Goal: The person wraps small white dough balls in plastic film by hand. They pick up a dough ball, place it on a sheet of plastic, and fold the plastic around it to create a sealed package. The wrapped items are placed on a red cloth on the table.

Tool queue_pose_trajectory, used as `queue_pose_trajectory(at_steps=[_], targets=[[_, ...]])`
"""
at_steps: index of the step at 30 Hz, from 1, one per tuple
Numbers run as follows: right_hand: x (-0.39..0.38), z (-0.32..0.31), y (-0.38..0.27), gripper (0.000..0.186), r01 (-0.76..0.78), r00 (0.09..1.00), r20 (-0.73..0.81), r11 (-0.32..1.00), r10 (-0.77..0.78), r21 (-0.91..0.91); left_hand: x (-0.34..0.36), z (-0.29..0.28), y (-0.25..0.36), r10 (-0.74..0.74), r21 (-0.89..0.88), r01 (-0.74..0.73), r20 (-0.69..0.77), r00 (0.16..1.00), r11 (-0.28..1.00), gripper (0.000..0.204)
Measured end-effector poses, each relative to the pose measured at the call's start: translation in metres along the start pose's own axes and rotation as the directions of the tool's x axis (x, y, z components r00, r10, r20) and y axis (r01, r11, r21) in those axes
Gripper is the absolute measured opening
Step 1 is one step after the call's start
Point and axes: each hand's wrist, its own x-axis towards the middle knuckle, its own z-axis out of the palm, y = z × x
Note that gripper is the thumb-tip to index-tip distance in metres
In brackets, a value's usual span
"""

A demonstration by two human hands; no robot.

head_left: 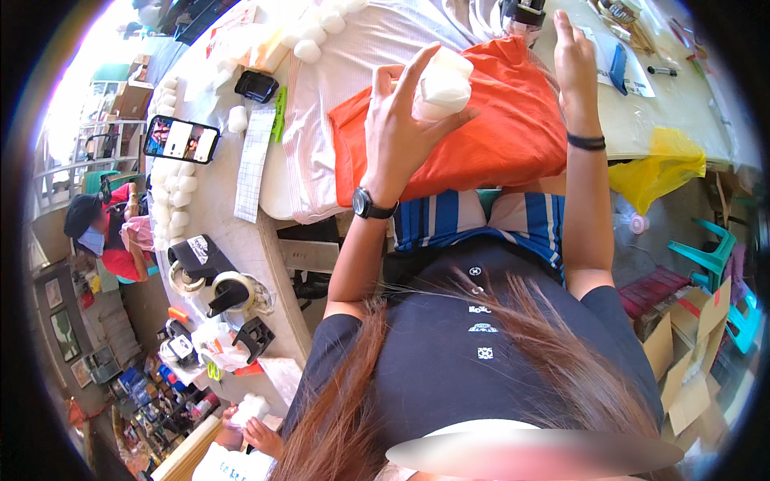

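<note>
My left hand [403, 120], with a watch on its wrist, is raised over an orange cloth [505, 132]. Its thumb and fingers curve around a white, rounded, faceted bundle [443, 86], whose exact kind I cannot make out. My right hand [576, 68] is lifted at the cloth's far right, fingers stretched upward and nothing visible in it. Close to its left is a black device [523, 12], partly cut off by the upper edge. The orange cloth lies on a pale striped cloth [309, 152] and hangs toward my lap.
Rows of similar white bundles [172, 192] line the table's left side. A phone [182, 139], ruler [255, 164], green cutter [279, 114] and tape rolls [233, 293] lie nearby. Another person's hands [261, 433] hold white pieces at lower left. A yellow bag [662, 164] hangs right.
</note>
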Motion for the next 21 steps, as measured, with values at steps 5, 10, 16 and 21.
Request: queue_pose_trajectory(at_steps=[5, 10, 16, 21], targets=[[0.025, 0.014, 0.004, 0.03, -0.194, 0.971, 0.216, 0.864, 0.102, 0.465, 0.016, 0.02, 0.0, 0.059, -0.163, -0.075, -0.102, 0.993, 0.984, 0.093], [0.029, 0.024, -0.005, 0.026, -0.206, 0.961, 0.263, 0.866, 0.091, 0.455, 0.004, 0.021, -0.007, 0.069, -0.099, -0.078, -0.091, 0.993, 0.992, 0.099], [0.029, 0.025, -0.023, 0.025, -0.118, 0.985, 0.168, 0.891, 0.048, 0.439, 0.0, 0.023, -0.005, 0.105, -0.17, -0.126, -0.128, 0.986, 0.977, 0.1], [-0.026, 0.025, -0.003, 0.028, 0.022, 0.993, 0.107, 0.963, -0.053, 0.269, 0.003, 0.021, -0.004, 0.079, -0.213, -0.11, -0.151, 0.985, 0.971, 0.088]])
